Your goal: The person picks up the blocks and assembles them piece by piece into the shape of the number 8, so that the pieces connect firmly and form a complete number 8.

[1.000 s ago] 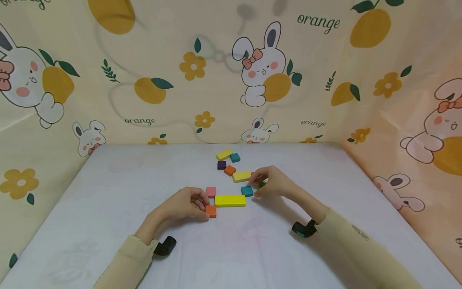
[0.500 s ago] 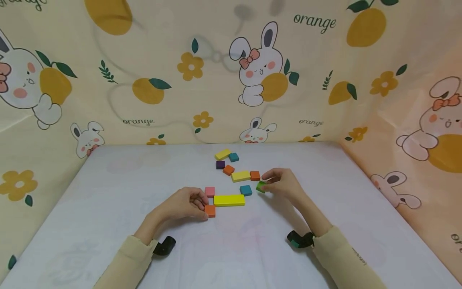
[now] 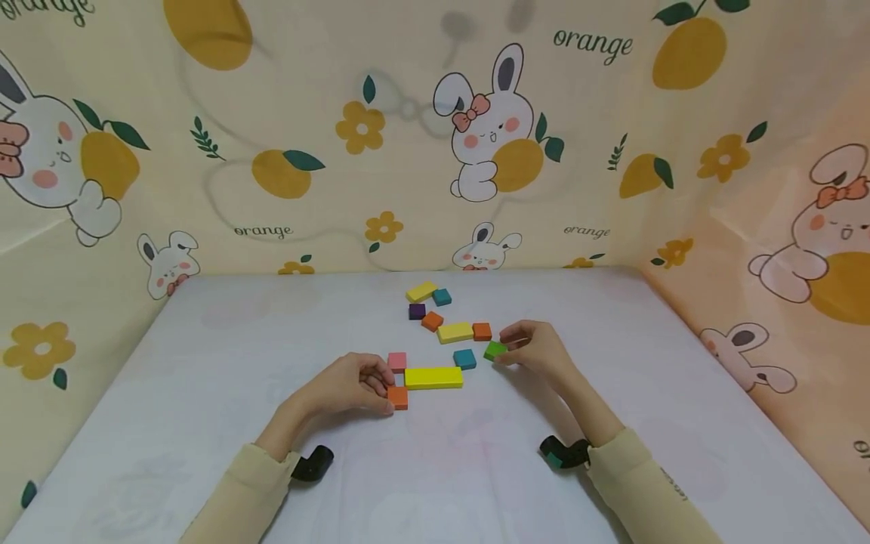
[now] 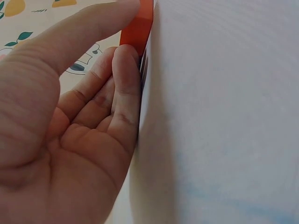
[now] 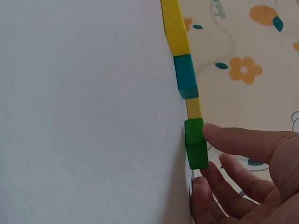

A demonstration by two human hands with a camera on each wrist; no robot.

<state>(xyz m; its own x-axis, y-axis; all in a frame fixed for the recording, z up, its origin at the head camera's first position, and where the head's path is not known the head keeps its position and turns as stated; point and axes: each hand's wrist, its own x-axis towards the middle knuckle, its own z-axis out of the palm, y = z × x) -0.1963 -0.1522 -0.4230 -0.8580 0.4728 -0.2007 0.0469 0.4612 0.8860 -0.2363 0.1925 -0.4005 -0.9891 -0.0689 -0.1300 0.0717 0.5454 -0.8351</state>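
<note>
In the head view my left hand [image 3: 352,383] rests low on the table, its thumb and bent fingers pinching a square orange block [image 3: 398,398]. A pink block [image 3: 397,362] lies at its fingertips. Right of these is a long yellow block [image 3: 433,378], with a teal block [image 3: 465,359] just behind its right end. My right hand [image 3: 540,350] has thumb and fingers about a green block [image 3: 495,350]. From the right wrist, the thumb meets the edge of the green block [image 5: 195,143]; the fingers' contact is partly hidden.
Behind lie a shorter yellow block [image 3: 455,332], two small orange blocks [image 3: 482,331], a purple block [image 3: 418,311], and, farther back, another yellow block [image 3: 421,292] beside a teal one [image 3: 442,297]. A printed cloth wall [image 3: 408,181] stands behind the white table [image 3: 272,317].
My right hand has shifted right, uncovering the green block and the orange block behind it. Over the last half second it hardly moves. My left hand stays in place at the orange block.
</note>
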